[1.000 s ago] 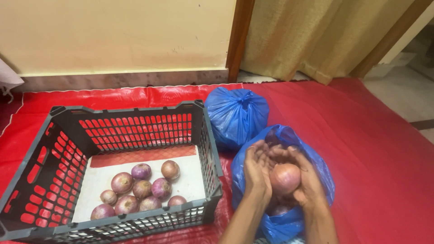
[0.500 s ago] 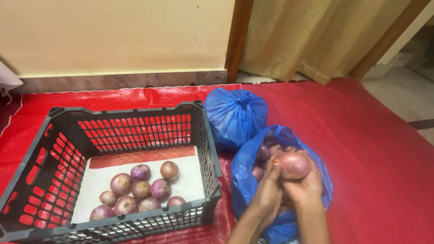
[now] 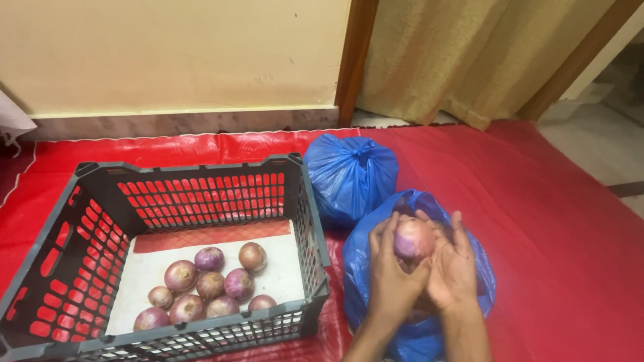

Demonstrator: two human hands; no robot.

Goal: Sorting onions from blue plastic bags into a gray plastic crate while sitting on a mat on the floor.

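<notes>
- Purple-red and papery, the onion point(image 3: 413, 239) sits cupped between both of your hands, lifted just above the mouth of the open blue bag point(image 3: 359, 268).
- Your left hand point(image 3: 392, 278) wraps the onion from the left side, fingers curled up over its top edge, palm pressed to its lower half.
- Your right hand point(image 3: 454, 268) closes on it from the right, fingers upright and spread along its side; the two hands meet beneath it, so both are grasping the same bulb.
- The open blue bag lies on the red mat point(image 3: 557, 221) directly under your wrists, its plastic bunched around your forearms; what it holds is hidden by your hands.
- A second blue bag, knotted shut point(image 3: 352, 175), stands just behind the open one, touching the right wall of the crate.
- The dark grey crate point(image 3: 312, 221) with slotted sides rests on the mat to your left, just beside the open bag.
- Inside the crate, a cluster of onions point(image 3: 208, 285) lies on a pale liner toward the near end, most touching one another.
- Behind the mat you see a cream wall, a wooden door frame point(image 3: 352, 60) and a tan curtain point(image 3: 463, 60).
</notes>
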